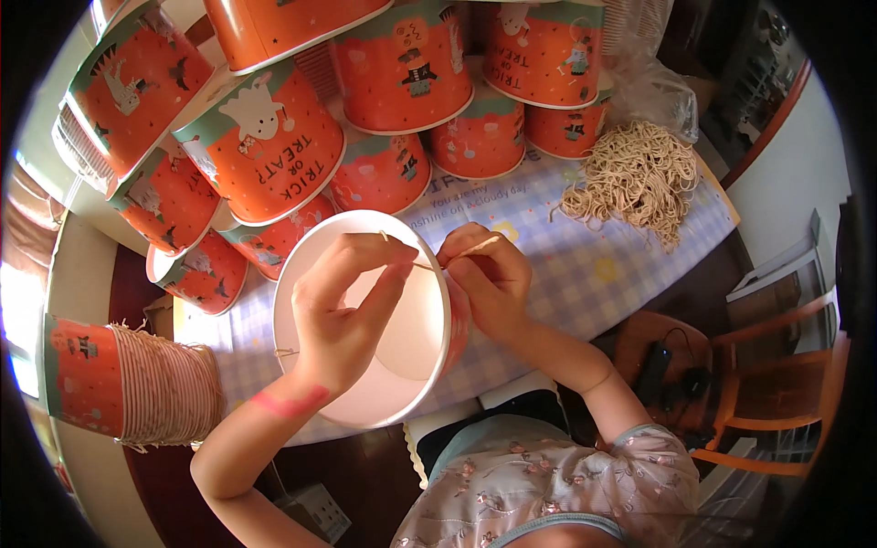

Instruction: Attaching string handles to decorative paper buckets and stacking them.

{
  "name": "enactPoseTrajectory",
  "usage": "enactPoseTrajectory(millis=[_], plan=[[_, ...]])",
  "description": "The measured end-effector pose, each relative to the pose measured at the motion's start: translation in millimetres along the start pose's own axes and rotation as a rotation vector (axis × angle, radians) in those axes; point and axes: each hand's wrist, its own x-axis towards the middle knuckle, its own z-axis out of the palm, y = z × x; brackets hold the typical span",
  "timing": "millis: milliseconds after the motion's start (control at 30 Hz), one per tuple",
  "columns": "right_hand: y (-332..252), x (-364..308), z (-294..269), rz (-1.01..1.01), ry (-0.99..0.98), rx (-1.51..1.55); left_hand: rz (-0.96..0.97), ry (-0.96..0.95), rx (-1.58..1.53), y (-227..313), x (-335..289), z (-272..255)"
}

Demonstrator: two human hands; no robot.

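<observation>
A paper bucket (402,352), white inside with an orange printed outside, lies tilted with its open mouth toward me. My left hand (338,306) reaches over the mouth, thumb and bent fingers pinched at the far right of the rim. Just outside that rim, my right hand (493,283) is closed on a thin beige cord (475,247). The cord runs across the rim between both hands; its exact path through the wall is hidden by my fingers. Another bit of cord (287,353) shows at the rim's left side.
Orange printed buckets (265,137) are piled along the table's far side. At the far right lies a heap of loose beige cords (635,178) beside a clear plastic bag (653,91). A nested bucket stack (87,374) sits left. A wooden chair (776,397) stands right of the checked tablecloth (571,283).
</observation>
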Motion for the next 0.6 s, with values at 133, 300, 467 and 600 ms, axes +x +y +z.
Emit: enactPoseTrajectory(millis=[133,300,467,600], plan=[[-3.0,7.4,-3.0,0.04,-0.019,-0.084,0.014,0.055,-0.054,-1.1,-1.1,4.3],[-7.7,13.4,-2.2,0.021,-0.048,-0.174,0.089,0.033,0.06,0.1,-1.3,2.2],[-8.1,18.8,-5.0,-0.007,-0.081,-0.21,0.026,0.056,-0.004,-0.4,-1.4,3.0],[-7.2,22.2,-7.4,-0.039,-0.126,-0.23,-0.009,0.009,0.048,-0.2,-4.1,1.7]])
